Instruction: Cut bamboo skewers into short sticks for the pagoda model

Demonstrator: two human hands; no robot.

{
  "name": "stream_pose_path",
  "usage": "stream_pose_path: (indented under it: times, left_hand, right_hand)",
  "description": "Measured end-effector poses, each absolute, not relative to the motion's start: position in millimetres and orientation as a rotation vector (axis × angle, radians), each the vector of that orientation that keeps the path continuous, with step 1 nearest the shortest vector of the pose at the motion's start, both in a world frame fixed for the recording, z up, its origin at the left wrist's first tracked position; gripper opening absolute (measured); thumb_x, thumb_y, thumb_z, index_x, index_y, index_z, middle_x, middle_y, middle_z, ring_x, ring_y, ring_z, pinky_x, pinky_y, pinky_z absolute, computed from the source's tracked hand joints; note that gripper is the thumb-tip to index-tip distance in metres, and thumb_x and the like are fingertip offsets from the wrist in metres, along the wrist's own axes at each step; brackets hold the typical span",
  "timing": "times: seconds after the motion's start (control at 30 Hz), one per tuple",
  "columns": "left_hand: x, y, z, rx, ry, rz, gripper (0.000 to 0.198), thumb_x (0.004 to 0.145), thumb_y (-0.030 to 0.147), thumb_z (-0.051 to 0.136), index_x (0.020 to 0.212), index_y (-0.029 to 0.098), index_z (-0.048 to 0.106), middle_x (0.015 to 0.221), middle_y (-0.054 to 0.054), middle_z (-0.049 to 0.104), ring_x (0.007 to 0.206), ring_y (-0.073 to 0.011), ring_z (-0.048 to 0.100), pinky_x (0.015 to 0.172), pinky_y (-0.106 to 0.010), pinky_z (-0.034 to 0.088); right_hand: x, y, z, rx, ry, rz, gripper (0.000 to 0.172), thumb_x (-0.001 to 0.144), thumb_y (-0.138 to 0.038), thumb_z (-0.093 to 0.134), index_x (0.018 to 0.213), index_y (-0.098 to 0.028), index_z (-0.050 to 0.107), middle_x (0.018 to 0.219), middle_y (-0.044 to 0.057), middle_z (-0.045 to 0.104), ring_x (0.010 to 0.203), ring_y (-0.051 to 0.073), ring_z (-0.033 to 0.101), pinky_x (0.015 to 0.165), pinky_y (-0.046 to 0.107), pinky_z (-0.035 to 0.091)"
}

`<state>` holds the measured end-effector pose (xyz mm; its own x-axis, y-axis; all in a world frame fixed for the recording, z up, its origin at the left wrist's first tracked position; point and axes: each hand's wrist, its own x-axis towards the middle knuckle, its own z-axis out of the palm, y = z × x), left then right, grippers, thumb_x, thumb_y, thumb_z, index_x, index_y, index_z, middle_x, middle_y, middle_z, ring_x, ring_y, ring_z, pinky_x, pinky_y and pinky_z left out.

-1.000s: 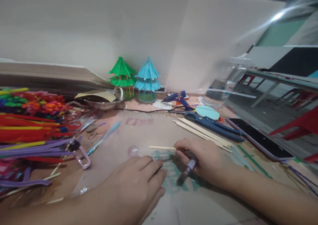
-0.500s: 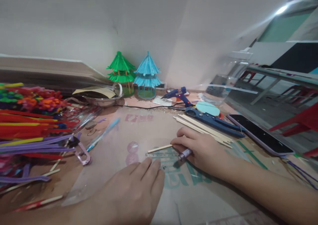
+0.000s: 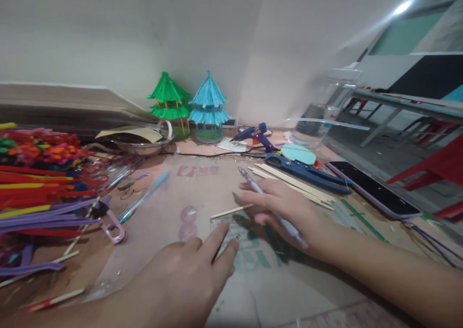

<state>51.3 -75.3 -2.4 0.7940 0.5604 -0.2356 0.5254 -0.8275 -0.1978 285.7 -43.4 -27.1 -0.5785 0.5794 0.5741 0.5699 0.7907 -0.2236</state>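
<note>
A pale purple pen (image 3: 289,225) lies slantwise in my right hand (image 3: 285,207), its tip pointing up and left above the board. The hand's fingers are curled around it. A thin wooden stick (image 3: 229,212) lies on the plastic-covered board, its right end running under the right hand. Just below the stick, a clear ruler (image 3: 216,224) shows faintly. My left hand (image 3: 191,265) rests palm down with fingers stretched out, the fingertips at the ruler's edge beside the stick.
Several wooden sticks (image 3: 296,185) and blue pruning shears (image 3: 307,173) lie beyond my right hand, near a phone (image 3: 372,188). A glue gun (image 3: 256,134), a green pagoda model (image 3: 169,96) and a blue pagoda model (image 3: 209,99) stand behind. Colourful pipe cleaners (image 3: 36,183) crowd the left.
The pen in my right hand has swung from pointing down toward the ruler to pointing up and left. My left fingers have spread apart somewhat. The view has shifted slightly.
</note>
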Motion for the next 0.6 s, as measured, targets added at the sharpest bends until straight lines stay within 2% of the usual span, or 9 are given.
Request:
stream_pose_path:
  times: [0.1, 0.2, 0.3, 0.43, 0.6]
  left_hand:
    - [53.3, -77.6, -1.4, -2.827, -0.874, 0.418, 0.059, 0.079, 0.006, 0.053, 0.137, 0.019, 0.052, 0.14, -0.023, 0.054, 0.083, -0.0288, 0.074, 0.06, -0.037, 0.061]
    - [49.7, -82.5, -3.3, -2.83, -0.877, 0.354, 0.066, 0.078, 0.006, 0.055, 0.142, 0.017, 0.047, 0.14, -0.025, 0.053, 0.08, -0.0273, 0.074, 0.058, -0.033, 0.059]
    - [46.4, -84.6, -6.1, -2.822, -0.888, 0.336, 0.07, 0.076, 0.009, 0.057, 0.144, 0.015, 0.044, 0.139, -0.025, 0.053, 0.076, -0.0248, 0.073, 0.057, -0.03, 0.057]
    - [49.3, -80.6, -8.5, -2.811, -0.902, 0.306, 0.065, 0.078, 0.012, 0.056, 0.142, 0.015, 0.048, 0.137, -0.024, 0.056, 0.07, -0.0219, 0.072, 0.052, -0.027, 0.053]
    - [53.5, -76.8, -12.5, -2.789, -0.84, 0.358, 0.056, 0.083, 0.014, 0.051, 0.139, 0.012, 0.051, 0.144, -0.028, 0.046, 0.056, -0.0205, 0.069, 0.041, -0.028, 0.047]
  right_hand:
    - [282.4, -35.3, -38.3, -0.991, -2.375, 0.12, 0.024, 0.099, -0.023, 0.045, 0.111, -0.02, 0.066, 0.1, 0.01, 0.066, 0.09, 0.019, 0.06, 0.077, 0.031, 0.046]
    - [281.6, -33.2, -40.3, -1.03, -2.408, 0.124, 0.021, 0.096, -0.021, 0.051, 0.102, -0.021, 0.071, 0.088, 0.007, 0.061, 0.081, 0.018, 0.056, 0.068, 0.028, 0.042]
    - [281.8, -33.7, -40.3, -1.03, -2.422, 0.109, 0.022, 0.095, -0.021, 0.053, 0.102, -0.024, 0.073, 0.081, 0.004, 0.057, 0.076, 0.017, 0.052, 0.065, 0.027, 0.038]
    - [281.0, -33.8, -41.8, -1.018, -2.424, 0.115, 0.025, 0.096, -0.02, 0.051, 0.101, -0.024, 0.075, 0.078, 0.004, 0.056, 0.075, 0.017, 0.052, 0.063, 0.027, 0.037]
    - [280.8, -34.0, -42.6, -1.019, -2.416, 0.128, 0.024, 0.095, -0.02, 0.051, 0.1, -0.025, 0.075, 0.079, 0.004, 0.056, 0.075, 0.016, 0.052, 0.064, 0.027, 0.038]
